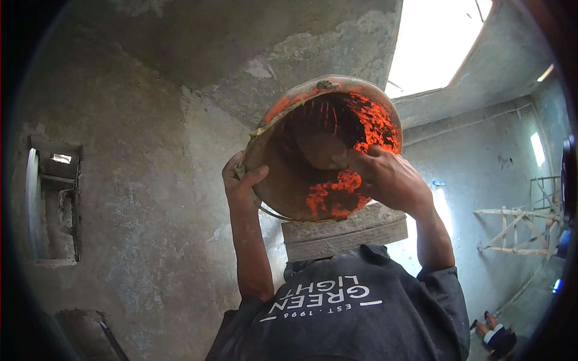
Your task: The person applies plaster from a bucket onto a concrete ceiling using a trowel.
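Note:
A mortar-crusted orange bucket (pixel 277 174) is tilted so its open mouth faces me, with orange showing in patches inside. My left hand (pixel 244 177) grips its left rim, thumb over the edge. At the right of the mouth, my right hand (pixel 391 177) reaches in with bent, closed fingers. A brownish rounded shape lies by these fingertips; whether it is a held scraper or the bucket's bottom cannot be told. Below the bucket is a rough grey plank or block (pixel 343 231), near the chest of my dark printed shirt (pixel 361 325).
A plastered wall (pixel 138 180) with a recessed opening (pixel 57 198) stands at left. Bright light enters a large opening (pixel 436 42) at upper right. A wooden trestle frame (pixel 518 231) is at far right, and part of another person (pixel 500 340) shows at lower right.

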{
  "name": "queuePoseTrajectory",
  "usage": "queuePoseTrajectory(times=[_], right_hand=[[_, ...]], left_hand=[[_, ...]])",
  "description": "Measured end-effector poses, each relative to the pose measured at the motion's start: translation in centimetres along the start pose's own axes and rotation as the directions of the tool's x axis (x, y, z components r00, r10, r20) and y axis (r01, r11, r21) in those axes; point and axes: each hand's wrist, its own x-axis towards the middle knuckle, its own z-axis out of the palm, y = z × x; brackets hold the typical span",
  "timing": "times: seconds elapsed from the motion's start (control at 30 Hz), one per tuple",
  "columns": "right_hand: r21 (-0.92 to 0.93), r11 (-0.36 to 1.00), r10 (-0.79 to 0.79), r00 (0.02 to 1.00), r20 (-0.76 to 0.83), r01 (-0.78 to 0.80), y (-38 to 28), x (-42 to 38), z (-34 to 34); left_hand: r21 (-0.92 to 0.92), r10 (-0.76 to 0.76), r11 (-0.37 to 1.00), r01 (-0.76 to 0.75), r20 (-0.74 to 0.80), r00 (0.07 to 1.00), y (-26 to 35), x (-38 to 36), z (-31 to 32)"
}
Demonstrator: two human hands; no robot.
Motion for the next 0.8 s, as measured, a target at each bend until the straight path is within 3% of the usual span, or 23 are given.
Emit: queuePoseTrajectory(times=[0.07,0.1,0.17,0.2,0.27,0.37,0.47,0.53,0.7,0.77,0.8], right_hand=[[0.109,0.982,-0.133,0.97,-0.201,0.157,0.0,0.4,0.5],[0.114,0.982,-0.126,0.971,-0.203,0.151,-0.4,0.8,0.5],[0.143,0.989,-0.047,0.997,0.068,0.037,-1.2,1.6,0.4],[0.146,0.989,-0.048,0.997,0.066,0.038,-1.3,1.5,1.1],[0.179,0.977,-0.096,0.988,-0.117,0.116,-1.6,1.2,3.1],[0.127,0.989,-0.071,0.995,-0.066,0.079,-2.3,1.0,4.7],[0.063,0.997,-0.034,0.999,0.005,0.034,-1.5,1.1,4.1],[-0.029,0.999,-0.009,0.987,0.162,0.014,-0.9,1.1,2.7],[-0.058,0.998,0.041,0.993,0.109,-0.035,-1.4,0.0,0.3],[0.048,0.983,-0.162,0.966,-0.203,0.175,-0.5,0.4,0.6],[0.047,0.984,-0.16,0.965,-0.206,0.173,-0.5,0.8,0.6]], left_hand=[[-0.023,0.007,1.0,-0.008,-0.017,1.0,-0.1,0.1,0.2],[-0.019,0.001,1.0,-0.001,-0.011,1.0,-0.1,0.1,0.4],[-0.013,0.003,1.0,-0.003,-0.025,1.0,0.0,-0.1,0.8],[-0.01,0.004,1.0,-0.005,-0.024,1.0,0.0,-0.1,1.0],[-0.014,0.03,0.999,-0.031,-0.057,0.998,0.0,-0.2,1.5],[0.052,0.038,0.998,-0.038,0.003,0.999,0.3,0.1,1.4],[0.072,0.051,0.996,-0.048,-0.033,0.998,0.2,0.3,0.8],[0.074,0.056,0.996,-0.054,-0.022,0.998,0.2,0.4,0.5],[0.059,0.071,0.996,-0.069,-0.033,0.997,0.1,0.1,0.4],[0.038,0.071,0.997,-0.072,0.032,0.997,0.1,0.3,0.7],[0.038,0.071,0.997,-0.073,0.036,0.997,0.0,0.3,0.8]])
